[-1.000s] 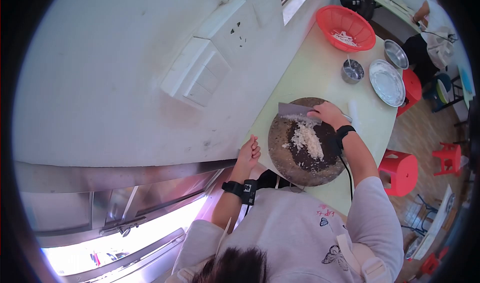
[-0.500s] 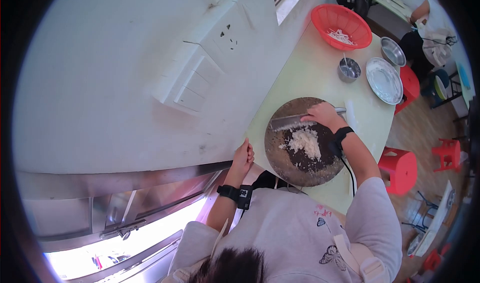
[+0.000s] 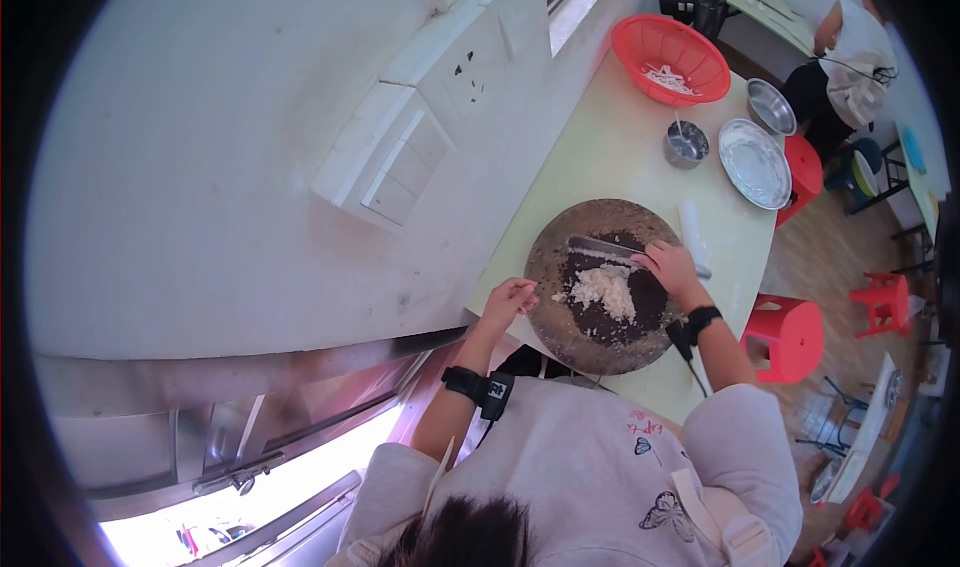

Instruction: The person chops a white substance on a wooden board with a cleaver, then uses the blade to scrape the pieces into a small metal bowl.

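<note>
Gripping a cleaver (image 3: 602, 248) in the right hand (image 3: 672, 268), fingers closed around it near the handle — at work just right of centre in the frame, over a round chopping block (image 3: 572, 339). Seen directly below the blade, on the block's dark middle: a loose heap of chopped white food (image 3: 605, 294). Holding the left hand (image 3: 511, 300) at the block's left rim, with fingers curled and thumb near the fingertips — too small to tell whether pinched together or touching the wood. Laid out toward the top of the pale green table (image 3: 590, 152): a red basket (image 3: 645, 50) of white pieces, a small metal cup (image 3: 686, 151), a white-smeared metal plate (image 3: 755, 165) and a metal bowl (image 3: 771, 107). Pictured at upper right, another person (image 3: 850, 62) beyond the table.
</note>
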`<state>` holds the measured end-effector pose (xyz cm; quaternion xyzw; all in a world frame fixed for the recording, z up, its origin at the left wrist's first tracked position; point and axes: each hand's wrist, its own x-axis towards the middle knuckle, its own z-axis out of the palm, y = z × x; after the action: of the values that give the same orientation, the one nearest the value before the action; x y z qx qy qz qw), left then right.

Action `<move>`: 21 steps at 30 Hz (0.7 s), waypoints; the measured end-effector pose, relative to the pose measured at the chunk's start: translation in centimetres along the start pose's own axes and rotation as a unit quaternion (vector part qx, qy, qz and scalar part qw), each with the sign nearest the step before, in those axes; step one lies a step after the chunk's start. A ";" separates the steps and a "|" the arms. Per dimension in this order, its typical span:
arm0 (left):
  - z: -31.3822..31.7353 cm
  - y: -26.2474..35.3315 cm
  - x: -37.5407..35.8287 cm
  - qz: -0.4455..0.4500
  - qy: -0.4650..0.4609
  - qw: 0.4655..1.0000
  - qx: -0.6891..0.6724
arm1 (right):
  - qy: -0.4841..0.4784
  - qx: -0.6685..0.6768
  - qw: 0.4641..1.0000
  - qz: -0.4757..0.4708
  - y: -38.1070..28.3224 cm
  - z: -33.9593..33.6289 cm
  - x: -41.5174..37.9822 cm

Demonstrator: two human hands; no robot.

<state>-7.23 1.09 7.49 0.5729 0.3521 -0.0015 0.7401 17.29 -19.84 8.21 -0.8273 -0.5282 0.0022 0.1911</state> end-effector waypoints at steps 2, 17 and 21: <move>1.1 0.4 0.4 0.031 -0.053 0.998 0.016 | 0.053 0.005 0.997 0.052 -1.4 -0.5 -2.2; 8.9 4.4 2.5 0.351 -0.087 0.834 0.418 | 0.095 0.057 0.947 0.300 -3.8 1.0 -9.0; 9.5 5.8 3.2 0.406 -0.060 0.772 0.486 | 0.038 0.269 0.881 0.387 -5.2 -1.8 -9.2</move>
<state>2.47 -3.67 11.59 0.9445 -0.0064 0.0939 0.3148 9.07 -26.50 9.73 -0.8821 -0.1370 0.1869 0.4102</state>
